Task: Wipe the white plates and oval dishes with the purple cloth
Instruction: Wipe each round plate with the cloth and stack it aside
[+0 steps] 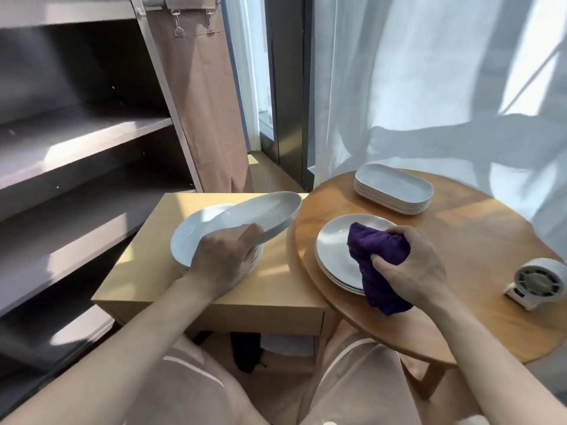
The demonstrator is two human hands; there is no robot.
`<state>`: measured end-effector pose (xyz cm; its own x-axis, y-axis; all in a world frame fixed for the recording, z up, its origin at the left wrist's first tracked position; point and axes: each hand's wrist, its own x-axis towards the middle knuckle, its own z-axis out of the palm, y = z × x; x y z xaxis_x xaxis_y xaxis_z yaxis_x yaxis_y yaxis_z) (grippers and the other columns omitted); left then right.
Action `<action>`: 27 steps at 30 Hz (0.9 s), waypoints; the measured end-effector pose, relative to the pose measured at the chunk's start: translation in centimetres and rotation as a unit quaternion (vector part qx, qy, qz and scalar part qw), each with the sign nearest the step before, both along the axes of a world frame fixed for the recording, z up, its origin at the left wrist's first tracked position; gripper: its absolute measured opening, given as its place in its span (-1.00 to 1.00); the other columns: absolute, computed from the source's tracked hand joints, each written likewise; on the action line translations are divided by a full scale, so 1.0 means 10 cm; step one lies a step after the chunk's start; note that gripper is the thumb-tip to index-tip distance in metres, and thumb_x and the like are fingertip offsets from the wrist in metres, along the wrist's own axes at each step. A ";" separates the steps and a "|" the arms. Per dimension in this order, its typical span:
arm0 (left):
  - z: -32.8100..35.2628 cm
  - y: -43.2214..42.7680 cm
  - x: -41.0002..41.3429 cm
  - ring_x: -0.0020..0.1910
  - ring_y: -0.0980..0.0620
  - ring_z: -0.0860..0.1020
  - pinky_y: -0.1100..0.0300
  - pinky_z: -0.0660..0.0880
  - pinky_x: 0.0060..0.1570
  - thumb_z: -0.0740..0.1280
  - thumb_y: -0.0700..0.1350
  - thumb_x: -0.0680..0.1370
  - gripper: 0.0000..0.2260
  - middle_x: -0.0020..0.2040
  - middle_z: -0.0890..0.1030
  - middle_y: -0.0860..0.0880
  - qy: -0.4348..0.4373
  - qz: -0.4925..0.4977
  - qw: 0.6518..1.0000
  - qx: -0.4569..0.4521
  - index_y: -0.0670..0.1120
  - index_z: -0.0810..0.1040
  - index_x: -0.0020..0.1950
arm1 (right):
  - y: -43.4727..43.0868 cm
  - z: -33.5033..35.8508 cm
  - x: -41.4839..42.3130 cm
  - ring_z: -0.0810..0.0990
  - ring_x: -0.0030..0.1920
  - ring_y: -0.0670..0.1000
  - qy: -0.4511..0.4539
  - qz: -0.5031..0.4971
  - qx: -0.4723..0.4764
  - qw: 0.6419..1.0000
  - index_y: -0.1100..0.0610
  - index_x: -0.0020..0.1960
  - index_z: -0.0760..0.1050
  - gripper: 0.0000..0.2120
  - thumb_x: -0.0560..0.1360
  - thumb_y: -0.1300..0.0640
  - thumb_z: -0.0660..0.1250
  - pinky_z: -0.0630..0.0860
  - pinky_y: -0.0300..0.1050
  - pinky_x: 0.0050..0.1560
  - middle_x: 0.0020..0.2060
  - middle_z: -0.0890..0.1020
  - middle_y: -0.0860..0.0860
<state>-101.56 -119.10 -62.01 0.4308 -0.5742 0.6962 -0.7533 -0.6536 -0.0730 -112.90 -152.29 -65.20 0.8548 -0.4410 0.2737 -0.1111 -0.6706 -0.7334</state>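
1. Left hand [225, 256]: curled round the near end of one white oval dish [260, 214]. The fingertips are hidden under the dish. The dish is held tilted, its far end raised and pointing away from the fingers to the right.
2. Stack of white round plates [187, 237]: directly below the left fingers and the held dish, resting on a light square side table [147, 271].
3. Right hand [411, 265]: fingers and thumb closed tight on a bunched purple cloth [377, 256]. One tail of the cloth hangs below the fingers toward the person; the bunched end sticks out beyond the knuckles to the left.
4. Second stack of white round plates [334, 243]: under and just left of the right fingers, on a round wooden table [475, 240]. The cloth lies over the stack's right part; whether it presses on the top plate cannot be told.
5. Stack of white oval dishes [395, 188]: well beyond the right fingers, at the table's far side.
6. Small white fan [537, 280]: right of the right hand, near the table edge.
7. Dark shelving unit [76, 133]: far left of the left hand.
8. Sheer white curtain [429, 72]: behind the round table.
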 end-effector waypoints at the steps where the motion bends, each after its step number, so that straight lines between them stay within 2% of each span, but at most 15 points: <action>1: -0.03 0.05 0.01 -0.47 -0.10 0.50 0.19 0.28 -0.48 0.28 -0.14 0.54 -0.91 -0.39 0.51 -0.02 0.001 -0.001 1.000 0.010 -0.08 0.47 0.03 | 0.01 0.00 0.01 0.51 0.06 -0.08 0.001 0.002 -0.001 1.000 -0.19 0.15 0.49 -0.55 0.33 0.02 0.55 0.39 -0.15 0.05 0.10 0.53 -0.16; 2: -0.07 0.10 0.03 -0.48 -0.10 0.50 0.17 0.32 -0.50 0.27 -0.14 0.55 -0.91 -0.40 0.51 -0.02 0.000 0.000 1.000 0.019 -0.11 0.52 0.01 | 0.01 -0.01 0.01 0.51 0.06 -0.08 0.002 0.003 -0.001 1.000 -0.19 0.15 0.49 -0.56 0.34 0.02 0.55 0.39 -0.15 0.05 0.10 0.53 -0.15; 4: -0.15 0.18 0.05 -0.50 -0.09 0.49 0.17 0.33 -0.53 0.42 -0.27 0.46 -0.89 -0.41 0.49 -0.01 0.002 0.016 0.999 0.040 -0.15 0.57 -0.04 | 0.02 -0.01 0.03 0.51 0.05 -0.07 0.004 0.006 -0.003 1.000 -0.19 0.15 0.49 -0.56 0.33 0.02 0.55 0.39 -0.15 0.04 0.09 0.53 -0.15; 6: -0.22 0.24 0.06 -0.52 -0.09 0.48 0.19 0.31 -0.55 0.55 -0.37 0.30 -0.68 -0.42 0.48 -0.01 0.014 0.034 0.998 0.056 -0.16 0.56 -0.04 | 0.02 0.00 0.03 0.51 0.05 -0.07 0.005 0.005 -0.005 1.000 -0.20 0.13 0.49 -0.56 0.33 0.02 0.55 0.40 -0.13 0.05 0.08 0.53 -0.15; 8: -0.26 0.30 0.07 -0.54 -0.10 0.48 0.20 0.30 -0.57 0.58 -0.40 0.23 -0.57 -0.43 0.49 -0.02 0.039 0.050 0.996 0.067 -0.15 0.51 -0.02 | 0.01 0.00 0.02 0.51 0.05 -0.08 0.003 0.005 -0.005 1.000 -0.22 0.12 0.49 -0.56 0.33 0.04 0.55 0.39 -0.13 0.05 0.06 0.53 -0.17; 10: -0.30 0.35 0.09 -0.55 -0.10 0.48 0.20 0.29 -0.59 0.58 -0.42 0.21 -0.58 -0.43 0.50 -0.03 0.053 0.071 0.994 0.064 -0.18 0.52 -0.05 | 0.01 0.00 0.01 0.51 0.05 -0.09 0.003 0.006 -0.003 1.000 -0.23 0.11 0.49 -0.56 0.33 0.05 0.56 0.39 -0.14 0.06 0.07 0.53 -0.18; 13: -0.32 0.37 0.12 -0.47 -0.10 0.54 0.18 0.31 -0.57 0.60 -0.36 0.27 -0.68 -0.38 0.55 -0.02 0.092 0.087 0.991 0.044 -0.20 0.56 -0.09 | 0.01 0.00 0.01 0.52 0.06 -0.08 0.008 0.000 0.005 1.000 -0.19 0.13 0.51 -0.57 0.32 0.04 0.55 0.40 -0.14 0.07 0.08 0.54 -0.17; 16: -0.34 0.37 0.12 -0.29 -0.13 0.63 0.09 0.47 -0.53 0.58 -0.32 0.35 -0.73 -0.25 0.62 -0.04 0.136 0.082 0.986 0.044 -0.17 0.59 -0.03 | 0.00 0.00 0.00 0.52 0.07 -0.07 0.009 -0.010 0.013 1.000 -0.14 0.15 0.54 -0.57 0.32 0.04 0.55 0.40 -0.14 0.08 0.09 0.56 -0.15; 20: -0.42 0.40 0.16 0.00 -0.08 0.60 0.12 0.39 -0.26 0.43 -0.16 0.56 -0.86 0.01 0.64 0.03 0.206 0.082 0.974 0.052 -0.09 0.59 0.11 | -0.03 0.01 -0.02 0.55 0.08 -0.06 0.001 -0.030 0.036 0.999 -0.13 0.16 0.54 -0.57 0.34 0.07 0.55 0.41 -0.14 0.08 0.11 0.58 -0.12; 27: -0.51 0.51 0.23 0.07 0.00 0.55 0.09 0.37 -0.18 0.38 -0.07 0.60 -0.89 0.09 0.56 0.15 0.272 0.104 0.955 0.056 0.01 0.52 0.09 | -0.19 0.03 -0.05 0.60 0.10 0.03 -0.004 -0.107 0.092 0.990 -0.07 0.18 0.56 -0.58 0.36 0.06 0.56 0.53 0.00 0.19 0.09 0.64 -0.06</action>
